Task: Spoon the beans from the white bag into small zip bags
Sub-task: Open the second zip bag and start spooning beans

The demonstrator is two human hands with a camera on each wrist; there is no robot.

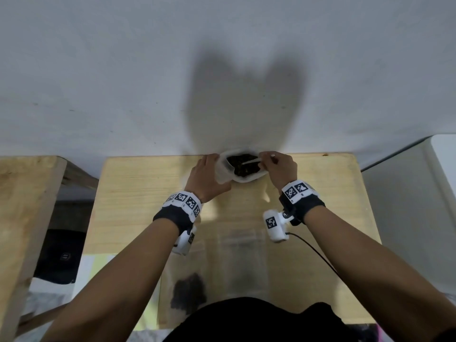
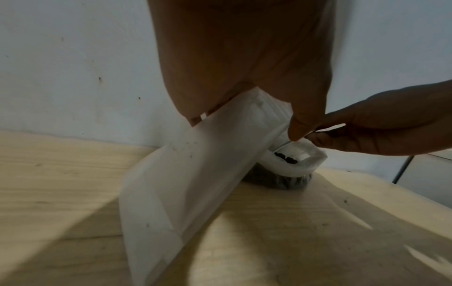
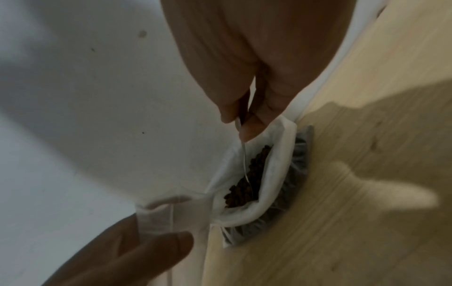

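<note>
The white bag stands open at the table's far edge by the wall, its rim rolled down and dark beans inside. My right hand pinches the handle of a thin spoon, whose bowl dips into the beans. My left hand grips the top of a clear small zip bag just left of the white bag; the zip bag hangs tilted with its bottom on the table. Both hands show in the right wrist view, with the right hand above and the left hand holding the zip bag.
On the wooden table, close to my body, lie a zip bag holding beans and a flat clear zip bag. A wooden bench stands to the left, with a black object below. The wall rises right behind the white bag.
</note>
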